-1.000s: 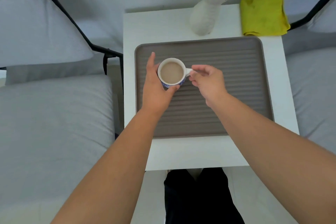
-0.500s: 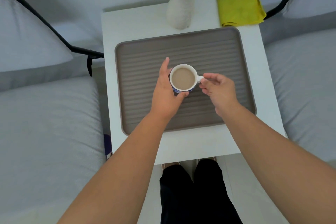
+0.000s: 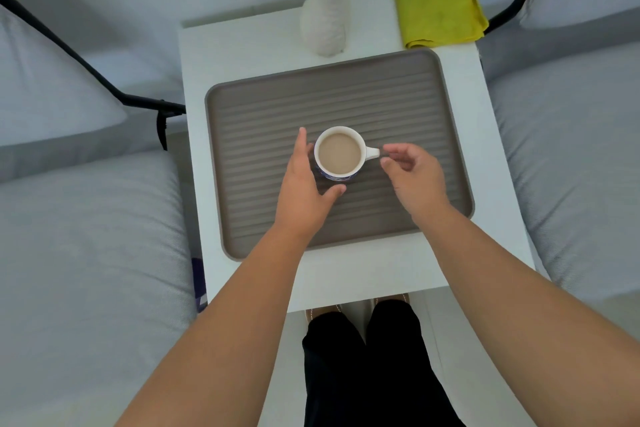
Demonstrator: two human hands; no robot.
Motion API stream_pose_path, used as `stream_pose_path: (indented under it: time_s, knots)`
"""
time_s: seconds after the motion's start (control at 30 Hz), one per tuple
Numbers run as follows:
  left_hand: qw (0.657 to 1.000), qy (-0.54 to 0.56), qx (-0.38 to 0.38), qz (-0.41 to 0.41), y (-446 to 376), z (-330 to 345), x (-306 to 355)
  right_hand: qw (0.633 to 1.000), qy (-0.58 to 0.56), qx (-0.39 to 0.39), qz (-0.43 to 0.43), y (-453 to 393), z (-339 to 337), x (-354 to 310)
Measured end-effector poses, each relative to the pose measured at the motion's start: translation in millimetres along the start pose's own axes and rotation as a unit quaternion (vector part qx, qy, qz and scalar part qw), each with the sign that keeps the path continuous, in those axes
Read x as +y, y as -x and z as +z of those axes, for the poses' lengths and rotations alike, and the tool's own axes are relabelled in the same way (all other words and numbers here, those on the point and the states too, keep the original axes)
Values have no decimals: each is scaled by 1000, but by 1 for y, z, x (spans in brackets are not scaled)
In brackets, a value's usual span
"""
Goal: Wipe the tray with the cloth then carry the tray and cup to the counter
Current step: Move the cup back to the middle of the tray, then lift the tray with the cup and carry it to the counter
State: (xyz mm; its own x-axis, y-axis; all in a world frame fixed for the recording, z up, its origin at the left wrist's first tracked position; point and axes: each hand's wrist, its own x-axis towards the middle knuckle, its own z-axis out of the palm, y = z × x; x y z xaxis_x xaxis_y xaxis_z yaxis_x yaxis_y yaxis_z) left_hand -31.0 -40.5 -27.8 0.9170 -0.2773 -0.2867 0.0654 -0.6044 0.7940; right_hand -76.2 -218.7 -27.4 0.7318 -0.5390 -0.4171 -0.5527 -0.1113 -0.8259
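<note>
The left hand [image 3: 303, 184] is cupped against the near-left wall of the white ceramic cup with a blue-patterned base [image 3: 340, 154], fingers spread along its side and thumb tucked below it, a loose cradle and no firm squeeze. The right hand [image 3: 412, 173] hovers just off the cup's small white handle, fingers apart and curled, seemingly a sliver short of touching. The cup, brimming with milky tan drink, stands upright near the middle of the grey-brown ribbed rectangular tray [image 3: 433, 107], and that tray sits square on the white side table [image 3: 242, 45]. Out at the far right corner lies the folded yellow cloth [image 3: 440, 7], untouched and well apart from both hands; beside it stands a white textured vase of white flowers [image 3: 325, 24]. Grey cushions flank the table on both sides. By the look of it, this is the cup being handled on the tray, perhaps a settle or perhaps a lift, and the frame cannot settle which. The next move calls for care: the drink rides high, so any shift must stay level and slow. No brand, label or legible writing shows anywhere.
</note>
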Motion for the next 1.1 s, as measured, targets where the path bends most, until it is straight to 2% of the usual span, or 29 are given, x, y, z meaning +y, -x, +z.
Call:
stream_pose_path:
  time_s: [0.1, 0.17, 0.33, 0.4, 0.53, 0.73, 1.1]
  knots:
    - [1000, -21, 9, -21, 15, -15, -14, 984, 150, 66, -68, 2, -22, 13]
    - [998, -47, 33, -29, 25, -30, -28, 969, 205, 107, -87, 1, -37, 25]
    - [968, -215, 126, -42, 48, -57, -70, 941, 299, 156, -32, -2, -55, 48]
    - [956, -243, 154, -66, 53, -60, -83, 947, 280, 154, -24, -3, -58, 50]
    - [959, -208, 149, -122, 52, -59, -95, 967, 203, 156, -9, -10, -61, 55]
    - [964, -107, 199, -139, 41, -60, -94, 959, 239, 153, -3, -17, -65, 61]
    - [952, -111, 222, -178, 48, -70, -99, 961, 235, 141, -47, -8, -66, 59]
